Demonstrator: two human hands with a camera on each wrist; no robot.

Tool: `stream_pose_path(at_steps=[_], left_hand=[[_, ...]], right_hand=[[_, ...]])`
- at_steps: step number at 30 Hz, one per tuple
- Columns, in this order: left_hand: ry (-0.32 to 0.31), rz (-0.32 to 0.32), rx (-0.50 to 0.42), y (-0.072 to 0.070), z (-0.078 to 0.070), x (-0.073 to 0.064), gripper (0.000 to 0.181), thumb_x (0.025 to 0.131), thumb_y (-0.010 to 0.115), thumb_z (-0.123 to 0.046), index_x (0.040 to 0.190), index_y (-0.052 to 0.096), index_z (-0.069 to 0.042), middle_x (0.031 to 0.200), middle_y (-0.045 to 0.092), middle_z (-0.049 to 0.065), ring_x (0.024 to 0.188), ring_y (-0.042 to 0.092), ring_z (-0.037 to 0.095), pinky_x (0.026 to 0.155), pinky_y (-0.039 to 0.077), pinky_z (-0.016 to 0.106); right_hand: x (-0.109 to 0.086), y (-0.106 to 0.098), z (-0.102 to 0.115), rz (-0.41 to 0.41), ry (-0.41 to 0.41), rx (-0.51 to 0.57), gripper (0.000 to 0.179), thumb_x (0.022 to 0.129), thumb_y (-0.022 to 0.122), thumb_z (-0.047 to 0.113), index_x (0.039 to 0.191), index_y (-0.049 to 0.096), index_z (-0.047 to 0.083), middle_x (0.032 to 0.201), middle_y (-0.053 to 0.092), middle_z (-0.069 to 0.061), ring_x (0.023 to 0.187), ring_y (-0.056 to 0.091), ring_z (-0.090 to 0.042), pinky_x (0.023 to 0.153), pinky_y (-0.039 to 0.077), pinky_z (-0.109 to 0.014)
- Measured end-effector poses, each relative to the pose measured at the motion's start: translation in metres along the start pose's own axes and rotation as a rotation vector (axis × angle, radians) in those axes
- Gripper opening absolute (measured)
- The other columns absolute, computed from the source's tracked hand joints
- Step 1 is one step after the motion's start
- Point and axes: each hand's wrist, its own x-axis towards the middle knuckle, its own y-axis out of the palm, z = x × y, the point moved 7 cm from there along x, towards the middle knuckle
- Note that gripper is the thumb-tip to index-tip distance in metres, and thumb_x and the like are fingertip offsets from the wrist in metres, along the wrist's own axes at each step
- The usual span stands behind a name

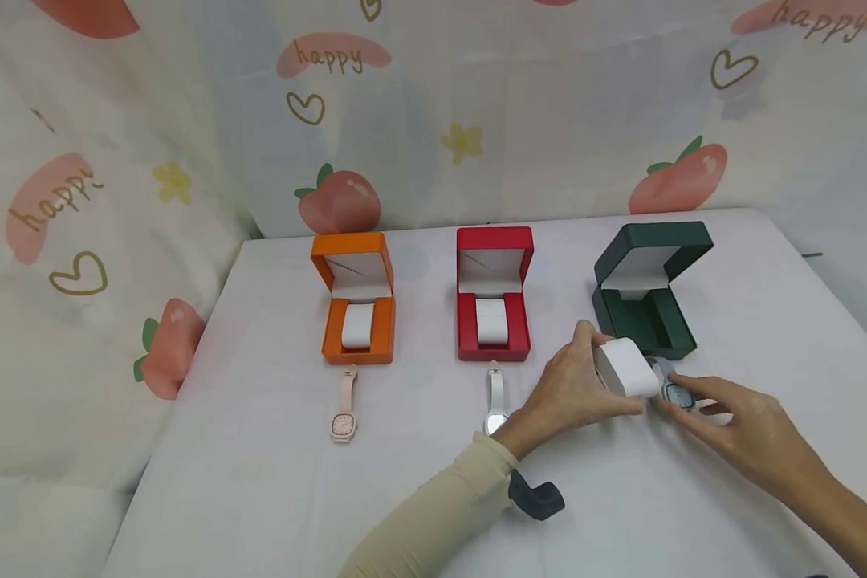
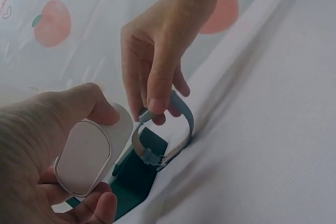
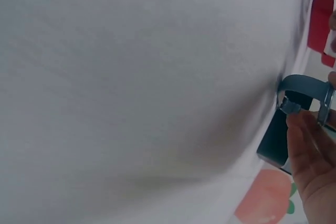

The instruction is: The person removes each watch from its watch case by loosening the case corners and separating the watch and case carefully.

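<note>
My left hand (image 1: 567, 385) grips a white watch cushion (image 1: 627, 368) between thumb and fingers, above the table in front of the open green watch box (image 1: 682, 241). Just to its right, my right hand (image 1: 755, 425) pinches a light blue wristwatch (image 1: 679, 396) by its case. In the left wrist view the watch strap (image 2: 187, 116) forms a buckled loop, apart from the cushion (image 2: 83, 157), whose flat oval end shows. The green box has a bare inside, without a cushion. The right wrist view shows the strap (image 3: 304, 84) beside the fingers, partly cut off.
An orange watch box (image 1: 330, 337) and a red watch box (image 1: 466, 337) stand open to the left, each with a white cushion inside. A pink watch (image 1: 343, 425) lies before the orange one, a white watch (image 1: 496, 393) before the red one, partly behind my left wrist.
</note>
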Motion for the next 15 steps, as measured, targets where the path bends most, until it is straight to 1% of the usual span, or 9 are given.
stream_pose_path(at_steps=[2, 4, 6, 7, 9, 12, 15], left_hand=[[-0.001, 0.003, -0.002, 0.0, 0.0, 0.0, 0.071, 0.078, 0.088, -0.025, 0.129, 0.04, -0.013, 0.121, 0.059, -0.004, 0.098, 0.054, 0.0, 0.072, 0.045, 0.011], [-0.003, 0.006, -0.007, 0.001, 0.001, 0.0, 0.071, 0.078, 0.088, -0.025, 0.13, 0.04, -0.013, 0.121, 0.059, -0.004, 0.098, 0.054, 0.001, 0.072, 0.046, 0.011], [-0.005, 0.008, -0.009, 0.001, 0.001, 0.0, 0.071, 0.078, 0.088, -0.024, 0.13, 0.04, -0.013, 0.121, 0.059, -0.004, 0.098, 0.054, 0.001, 0.072, 0.046, 0.011], [-0.005, 0.008, -0.009, 0.002, 0.001, 0.0, 0.07, 0.078, 0.088, -0.024, 0.13, 0.041, -0.013, 0.121, 0.059, -0.004, 0.098, 0.054, 0.001, 0.072, 0.046, 0.011], [-0.005, 0.007, -0.008, 0.002, 0.001, 0.0, 0.071, 0.078, 0.088, -0.024, 0.13, 0.041, -0.013, 0.121, 0.059, -0.004, 0.098, 0.054, 0.001, 0.071, 0.046, 0.011], [-0.011, 0.017, -0.003, 0.004, 0.002, 0.0, 0.07, 0.079, 0.088, -0.024, 0.129, 0.041, -0.014, 0.121, 0.059, -0.004, 0.098, 0.054, 0.001, 0.071, 0.045, 0.011], [-0.019, 0.028, -0.005, 0.006, 0.003, -0.002, 0.069, 0.079, 0.088, -0.024, 0.129, 0.041, -0.015, 0.119, 0.059, -0.004, 0.098, 0.055, 0.001, 0.071, 0.046, 0.011]], right_hand=[[-0.003, 0.0, 0.001, -0.01, -0.021, -0.026, 0.052, 0.063, 0.094, 0.003, 0.111, 0.074, -0.001, 0.101, 0.071, -0.013, 0.071, 0.068, -0.025, 0.06, 0.047, -0.006], [-0.006, 0.002, 0.001, -0.01, -0.025, -0.039, 0.051, 0.061, 0.095, 0.003, 0.108, 0.076, 0.002, 0.099, 0.068, -0.007, 0.073, 0.066, -0.016, 0.06, 0.047, -0.006], [-0.009, 0.003, 0.001, 0.0, -0.016, -0.056, 0.049, 0.061, 0.095, 0.005, 0.106, 0.077, 0.005, 0.097, 0.067, -0.002, 0.075, 0.062, -0.012, 0.06, 0.049, -0.009], [-0.01, 0.004, 0.0, 0.012, -0.007, -0.063, 0.048, 0.061, 0.095, 0.007, 0.105, 0.077, 0.006, 0.096, 0.066, -0.001, 0.076, 0.061, -0.012, 0.06, 0.05, -0.012], [-0.013, 0.008, -0.001, 0.055, 0.024, -0.082, 0.044, 0.064, 0.096, 0.014, 0.104, 0.078, 0.008, 0.097, 0.066, -0.001, 0.079, 0.061, -0.015, 0.06, 0.054, -0.022], [-0.016, 0.014, -0.004, 0.132, 0.083, -0.122, 0.043, 0.069, 0.094, 0.024, 0.104, 0.078, 0.006, 0.097, 0.067, -0.007, 0.079, 0.061, -0.024, 0.058, 0.054, -0.039], [-0.018, 0.017, -0.007, 0.177, 0.127, -0.152, 0.043, 0.072, 0.092, 0.03, 0.104, 0.078, 0.006, 0.097, 0.068, -0.013, 0.08, 0.061, -0.03, 0.057, 0.054, -0.05]])
